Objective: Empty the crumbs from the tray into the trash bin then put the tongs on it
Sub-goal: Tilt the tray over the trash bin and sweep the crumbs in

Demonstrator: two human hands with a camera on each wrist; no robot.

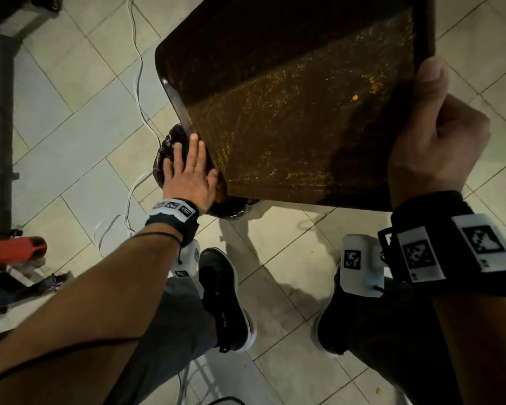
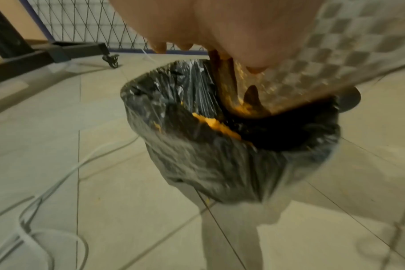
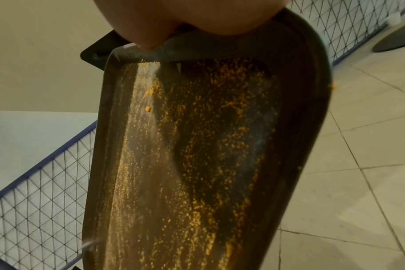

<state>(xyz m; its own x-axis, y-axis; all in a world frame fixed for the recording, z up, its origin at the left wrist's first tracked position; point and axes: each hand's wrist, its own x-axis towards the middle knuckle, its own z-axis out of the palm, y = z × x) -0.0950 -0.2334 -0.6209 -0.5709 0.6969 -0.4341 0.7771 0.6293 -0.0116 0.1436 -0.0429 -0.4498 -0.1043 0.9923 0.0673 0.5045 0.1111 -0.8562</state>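
Note:
A dark brown tray (image 1: 289, 112) is tilted down to the left, its low corner over a trash bin (image 2: 220, 155) lined with a black bag. Fine orange crumbs (image 3: 197, 164) dust the tray's face, and a heap of crumbs lies inside the bin. My right hand (image 1: 433, 141) grips the tray's raised right edge, thumb on top. My left hand (image 1: 187, 171) lies flat with straight fingers against the tray's low left edge, over the bin (image 1: 170, 147). The tongs are not in view.
White cables (image 1: 138, 68) trail over the tiled floor left of the bin. A wheeled black frame (image 2: 58, 49) and wire-mesh fencing (image 2: 81, 23) stand beyond it. A red object (image 1: 18, 249) lies at the left. My shoes (image 1: 225, 299) stand just behind the bin.

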